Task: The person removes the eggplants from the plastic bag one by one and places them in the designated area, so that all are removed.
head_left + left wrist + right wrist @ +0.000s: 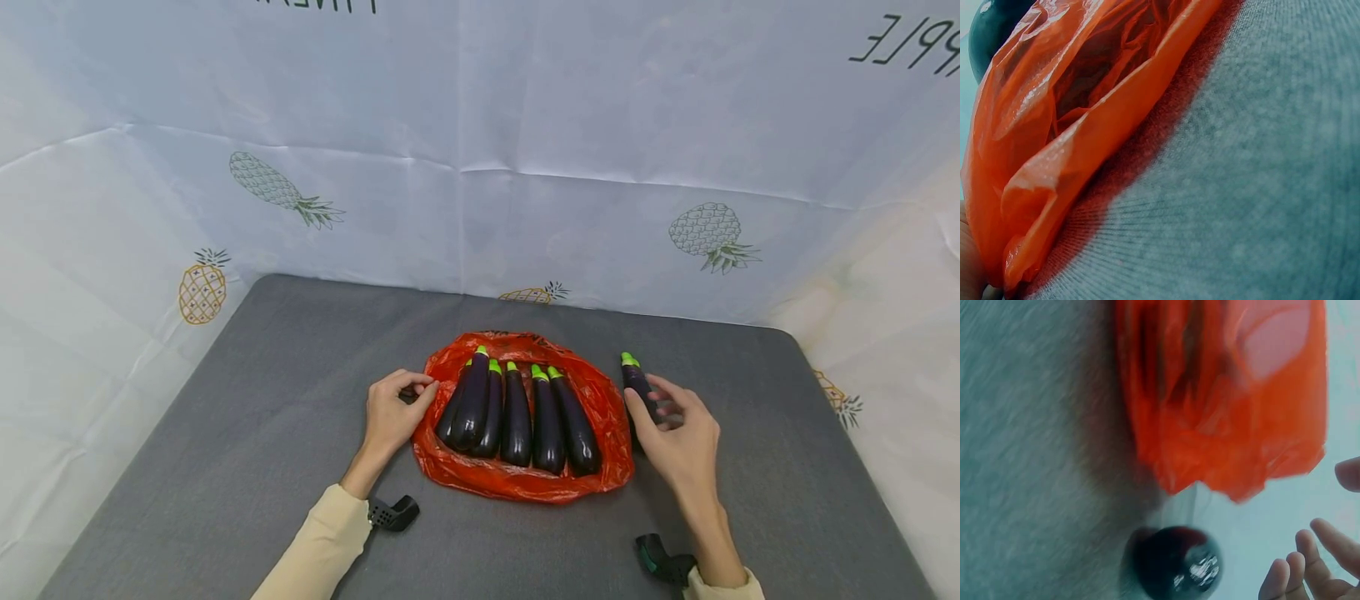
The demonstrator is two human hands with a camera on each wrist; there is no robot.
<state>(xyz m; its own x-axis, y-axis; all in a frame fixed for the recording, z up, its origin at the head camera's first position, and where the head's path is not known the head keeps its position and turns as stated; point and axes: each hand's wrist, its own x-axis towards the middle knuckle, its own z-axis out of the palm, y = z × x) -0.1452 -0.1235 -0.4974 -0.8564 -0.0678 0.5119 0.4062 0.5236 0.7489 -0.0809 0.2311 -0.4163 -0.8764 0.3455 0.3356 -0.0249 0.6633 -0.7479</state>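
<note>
A red plastic bag (517, 486) lies spread on the table, its mouth rolled wide around several dark purple eggplants (516, 421) with green caps. At the bag's left rim, my left hand (390, 412) pinches the plastic between thumb and fingers; the left wrist view shows the bag's edge (1110, 119) drawn up to that hand. A single eggplant (634, 379) lies on the cloth just right of the bag. Over it, partly hiding it, is my right hand (684, 442), thumb and fingers spread apart. In the right wrist view, a gap separates the fingertips (1277, 572) from that eggplant's rounded end (1175, 562).
Dark grey cloth covers the table (300, 350). A pale curtain (420, 92) printed with pineapples hangs behind and at both sides. A black wrist device (393, 513) sits at the left wrist, another black device (662, 560) at the right.
</note>
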